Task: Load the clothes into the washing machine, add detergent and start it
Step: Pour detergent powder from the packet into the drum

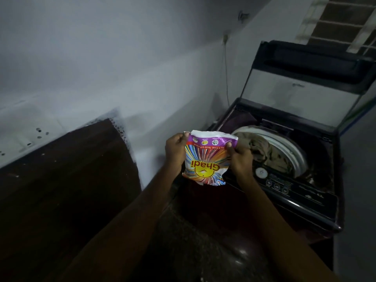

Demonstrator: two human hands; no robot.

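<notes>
A colourful detergent packet (206, 159) with a purple top and a yellow sun logo hangs between my hands, left of the washing machine. My left hand (175, 152) pinches its top left corner. My right hand (240, 158) pinches its top right edge. The dark top-loading washing machine (301, 198) stands at the right with its lid (301, 94) raised. Beige and brown clothes (264, 153) lie heaped in the drum. The control panel with a round white knob (261, 173) runs along the machine's near edge.
A dark wooden board (67, 180) leans along the white wall at the left. A cable (226, 74) runs down the wall behind the machine. A barred window (341, 21) is at the top right. The floor below my arms is dark speckled stone (203, 241).
</notes>
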